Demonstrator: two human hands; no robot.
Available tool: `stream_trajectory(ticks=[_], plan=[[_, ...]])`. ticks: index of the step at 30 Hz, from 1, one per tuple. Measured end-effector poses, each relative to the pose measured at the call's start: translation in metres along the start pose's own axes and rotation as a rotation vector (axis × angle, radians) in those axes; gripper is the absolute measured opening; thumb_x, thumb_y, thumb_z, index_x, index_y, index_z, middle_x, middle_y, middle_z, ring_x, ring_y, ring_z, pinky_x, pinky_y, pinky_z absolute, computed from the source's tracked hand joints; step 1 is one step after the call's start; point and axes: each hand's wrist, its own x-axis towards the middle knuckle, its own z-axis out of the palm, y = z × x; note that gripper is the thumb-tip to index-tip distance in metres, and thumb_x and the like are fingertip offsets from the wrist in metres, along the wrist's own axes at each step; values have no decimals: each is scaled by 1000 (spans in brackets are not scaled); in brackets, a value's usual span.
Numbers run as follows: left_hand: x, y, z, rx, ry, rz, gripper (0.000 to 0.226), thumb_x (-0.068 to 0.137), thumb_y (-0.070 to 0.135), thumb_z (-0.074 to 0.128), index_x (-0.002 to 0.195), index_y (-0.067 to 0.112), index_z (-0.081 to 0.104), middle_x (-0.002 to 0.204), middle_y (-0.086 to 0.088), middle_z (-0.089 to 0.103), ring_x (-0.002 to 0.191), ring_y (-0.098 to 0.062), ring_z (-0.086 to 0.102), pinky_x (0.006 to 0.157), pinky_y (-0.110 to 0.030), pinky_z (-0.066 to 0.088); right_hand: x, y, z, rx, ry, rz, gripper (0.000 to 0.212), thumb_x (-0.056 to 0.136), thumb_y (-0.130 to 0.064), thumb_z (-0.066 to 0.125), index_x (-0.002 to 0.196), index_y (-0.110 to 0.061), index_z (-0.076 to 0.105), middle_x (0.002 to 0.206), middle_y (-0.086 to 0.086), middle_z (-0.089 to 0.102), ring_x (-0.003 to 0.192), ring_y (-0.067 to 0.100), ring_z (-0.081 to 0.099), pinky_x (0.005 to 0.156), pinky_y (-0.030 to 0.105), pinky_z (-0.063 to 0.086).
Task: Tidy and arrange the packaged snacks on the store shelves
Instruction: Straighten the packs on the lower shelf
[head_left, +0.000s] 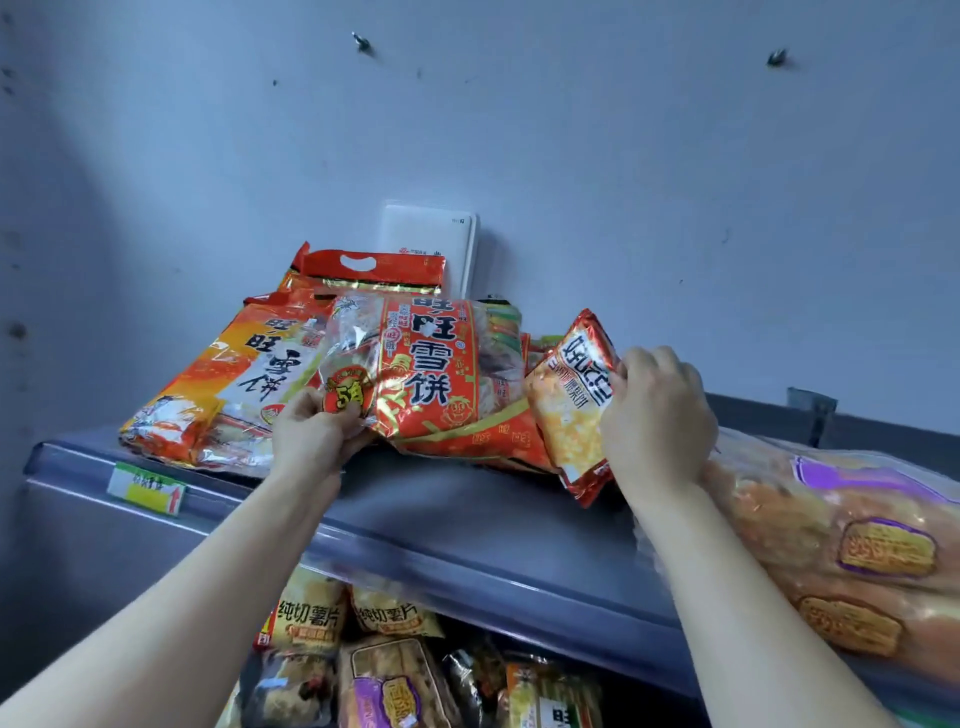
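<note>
One orange-and-white rice-cracker bag (218, 384) lies at the left of the top shelf (467, 519). My left hand (311, 436) pinches the lower corner of one red rice-cracker bag (441, 374); my right hand (660, 415) grips one small yellow snack packet (569, 410). One large clear bag (841, 545) of wrapped snacks lies far right. Two yellow chip bags (309, 618) show below.

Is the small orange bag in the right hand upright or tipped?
Tipped: the small orange bag sits slanted, one corner pointing down, gripped by the right hand.

Rice-cracker bag (436, 374) on shelf (467, 519), small packet (571, 405) right of it
</note>
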Motion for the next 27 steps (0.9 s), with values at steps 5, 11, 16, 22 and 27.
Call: stream_trajectory(ticks=[5,11,16,22,27], plan=[[12,-26,16,262,-42,-84,36,85,-17,49,112,6,47,103,-19,60,78,-28,61,58,-34,59,2,14,-13,50,185,-55,7,83,-3,64,79,-6,58,82,9,60,79,33,54,49,25,28],[-6,-32,17,1406,-101,201,103,78,38,76,150,10,8,151,-20,15,136,-40,29,103,-52,38,-3,8,-22,215,155,-187,13,86,-11,63,74,-11,58,75,1,59,73,25,50,59,25,27],[-25,-23,22,1284,-33,663,71,88,31,65,148,19,29,145,-13,29,130,-32,33,105,-49,32,-20,11,-21,283,78,-252,13,86,-12,61,73,-12,59,74,-1,58,73,22,50,63,28,32],[-79,-8,52,517,-548,319,45,79,50,66,112,19,69,98,9,72,90,-5,65,81,-24,50,-39,17,-35,360,70,-276,10,86,-12,64,76,-12,65,77,-4,62,78,17,51,68,27,37],[-114,-19,68,338,-637,131,13,82,10,73,87,11,60,65,3,67,59,-9,63,52,-22,50,-52,46,-63,393,114,-206,6,84,-14,67,81,-13,73,83,-6,66,88,19,55,75,28,43]])
